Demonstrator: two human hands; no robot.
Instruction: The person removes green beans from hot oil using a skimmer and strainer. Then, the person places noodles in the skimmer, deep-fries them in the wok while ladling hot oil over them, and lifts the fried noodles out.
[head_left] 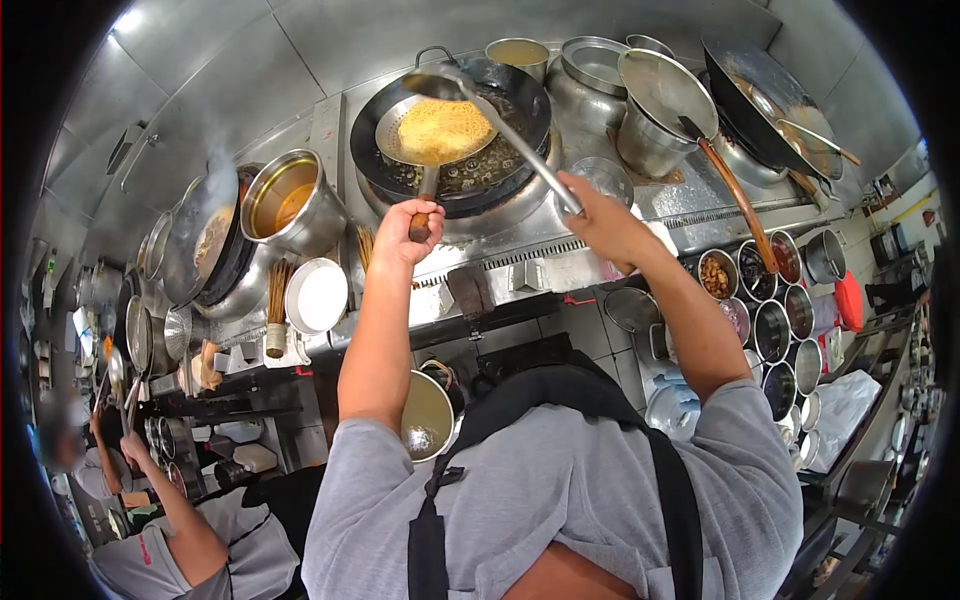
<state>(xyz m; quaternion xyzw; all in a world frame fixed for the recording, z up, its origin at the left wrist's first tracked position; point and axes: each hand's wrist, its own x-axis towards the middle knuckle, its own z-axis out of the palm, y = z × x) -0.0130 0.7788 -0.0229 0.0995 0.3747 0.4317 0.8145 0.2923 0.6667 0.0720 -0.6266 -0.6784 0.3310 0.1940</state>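
My left hand (412, 232) is closed round the wooden handle of a round strainer (388, 133). Yellow food (443, 128) lies in the strainer, which sits inside a black wok (372, 108) of bubbling oil. With my right hand (603, 222) I grip the long metal handle of a ladle (436, 86). The ladle's bowl is over the upper left part of the strainer, and its handle slants down to the right across the wok.
A pot of orange liquid (292, 196) and a smoking wok (212, 240) stand left. To the right are a lidded pot (655, 130), another wok (770, 110) and ingredient containers (771, 330). Co-workers (215, 545) are at the lower left.
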